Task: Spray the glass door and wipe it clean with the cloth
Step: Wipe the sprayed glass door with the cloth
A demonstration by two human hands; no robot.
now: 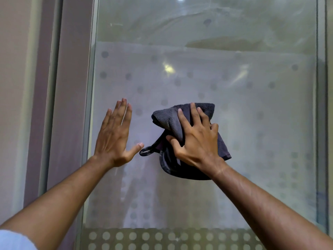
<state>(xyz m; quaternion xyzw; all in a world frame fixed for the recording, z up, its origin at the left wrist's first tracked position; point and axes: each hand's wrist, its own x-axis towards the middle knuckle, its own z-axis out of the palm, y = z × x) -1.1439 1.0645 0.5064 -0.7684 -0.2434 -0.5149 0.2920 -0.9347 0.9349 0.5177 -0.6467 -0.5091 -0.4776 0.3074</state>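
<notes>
The glass door (252,105) fills the view, its middle band frosted and dotted. A dark grey cloth (165,118), bunched and with a small hanging loop at its lower left, lies against the glass at the centre. My right hand (196,139) presses the cloth to the pane, fingers spread and slightly curled over it, thumb tucked into its fold. My left hand (115,136) rests flat on the glass just left of the cloth, fingers straight and pointing up, holding nothing. No spray bottle is in view.
A metal door frame (52,87) and a beige wall (14,87) stand at the left. Another vertical frame edge (321,105) bounds the pane at the right. A band of pale dots (162,239) runs along the bottom of the glass.
</notes>
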